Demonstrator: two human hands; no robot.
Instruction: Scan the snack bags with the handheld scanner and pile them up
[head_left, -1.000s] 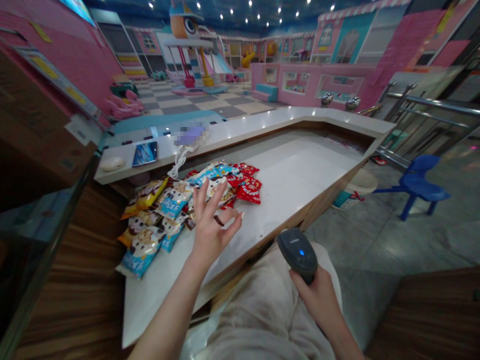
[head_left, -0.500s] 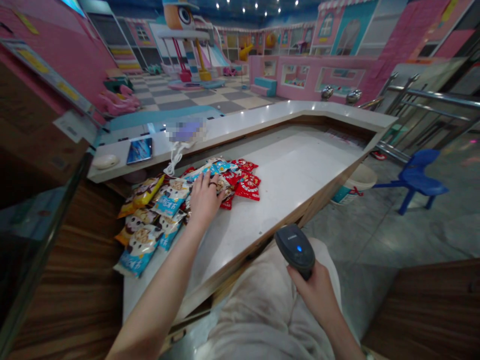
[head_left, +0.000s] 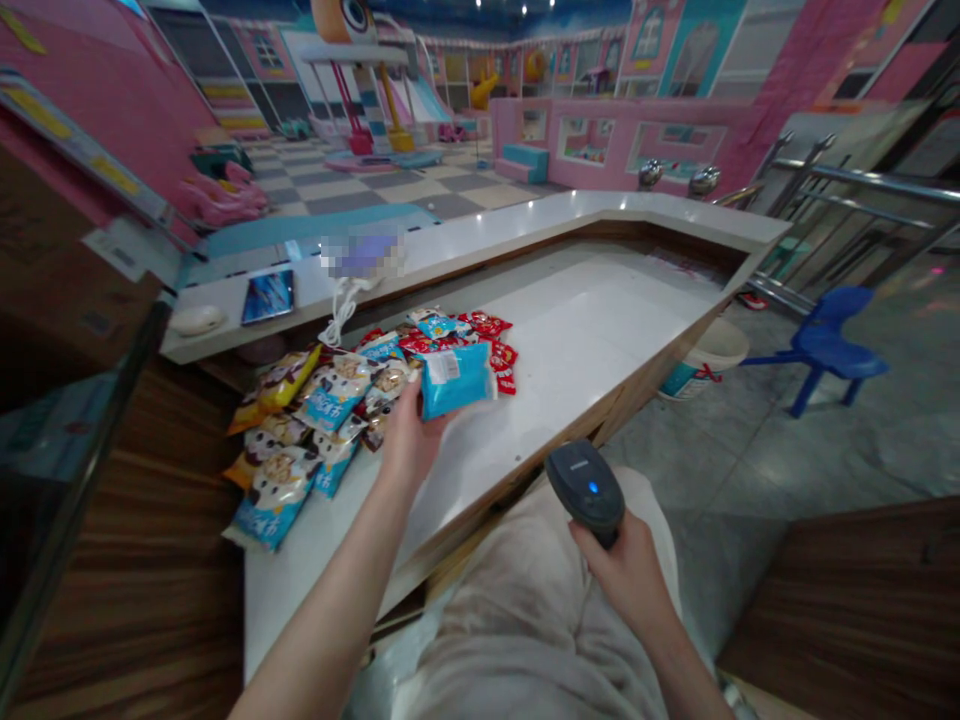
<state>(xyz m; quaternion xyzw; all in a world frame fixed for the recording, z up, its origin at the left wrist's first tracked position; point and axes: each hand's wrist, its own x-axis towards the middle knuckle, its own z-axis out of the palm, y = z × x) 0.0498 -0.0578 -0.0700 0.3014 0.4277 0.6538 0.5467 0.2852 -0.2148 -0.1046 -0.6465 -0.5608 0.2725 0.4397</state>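
My left hand [head_left: 405,435] grips a blue snack packet [head_left: 455,378] and holds it a little above the white counter [head_left: 585,350], its back side with a white label turned toward me. Behind it lies a heap of snack packets [head_left: 330,400], blue, yellow and red. My right hand [head_left: 630,575] is closed round the handle of a dark barcode scanner [head_left: 585,490] with a small blue light, held over my lap to the right of the counter's edge.
A raised white ledge [head_left: 480,240] runs behind the counter and bears a phone [head_left: 268,296], a white cable [head_left: 341,310] and a small white dish [head_left: 195,320]. A blue plastic chair [head_left: 825,345] and a bucket [head_left: 705,360] stand on the floor at right. Wooden panelling closes the left side.
My left hand went from open above the heap, down onto the packets, then lifted a blue packet toward me. The scanner hand has barely moved.
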